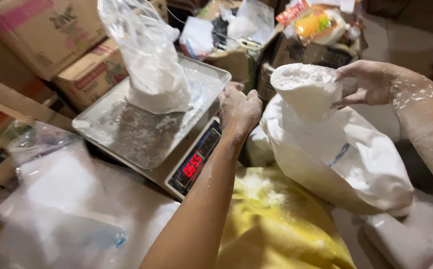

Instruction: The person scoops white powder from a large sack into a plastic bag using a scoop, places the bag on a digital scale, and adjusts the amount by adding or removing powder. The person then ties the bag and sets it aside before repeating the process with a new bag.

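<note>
So the right hand (371,82) is wrapped around the side of a white cup (307,89) heaped with white powder, holding it up over the open mouth of a big white sack (346,159) that slumps just below it. The forearm on that side is dusted all over with the same powder. The left hand (239,109) is curled loosely, fingers bent in, resting against the front right edge of the steel pan (126,134) on a digital scale (196,164); it isn't gripping anything as far as I can see, just touching the rim. On the pan sits a clear plastic bag (149,65), partly filled with white powder, its top standing up open and crinkly, and the pan itself has powder smeared across it. The scale's red display is lit on the front face, right under the left wrist. In front of the person there's a yellow cloth (276,224) with powder spilled on it, and off to the left more clear plastic bags (57,199) lie in a heap. Cardboard boxes (52,35) are stacked behind the scale.
</note>
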